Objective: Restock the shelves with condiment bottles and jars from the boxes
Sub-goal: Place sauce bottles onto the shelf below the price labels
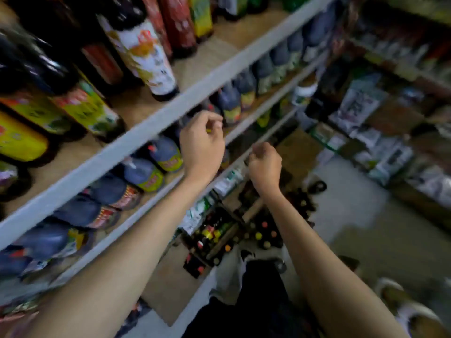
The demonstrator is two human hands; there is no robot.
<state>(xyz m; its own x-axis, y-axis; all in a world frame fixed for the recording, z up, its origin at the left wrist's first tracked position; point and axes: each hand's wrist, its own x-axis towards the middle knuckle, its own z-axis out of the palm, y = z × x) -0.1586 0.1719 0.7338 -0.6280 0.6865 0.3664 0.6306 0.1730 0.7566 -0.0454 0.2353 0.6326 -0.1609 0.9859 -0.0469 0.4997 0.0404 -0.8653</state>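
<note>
A person's two bare hands hung in front of a store shelf unit, the picture smeared by motion. The left hand [202, 140] was loosely curled at the white edge of the shelf [156, 118], with something small and yellowish possibly at its fingertips, too blurred to name; whether its grip was clamped on anything could not be told. The right hand [264, 164], at about four o'clock from the left and just beside it, was curled together and appeared empty. Dark condiment bottles [156, 54] stood in rows on the upper board and on the one below, labels outward, as stock faces a shopper. At six o'clock from the hands, on the floor against the shelving, open boxes [219, 235] held more bottles, caps up. Both hands looked to be between loads, likely about to drop toward the boxes for the next bottle.
</note>
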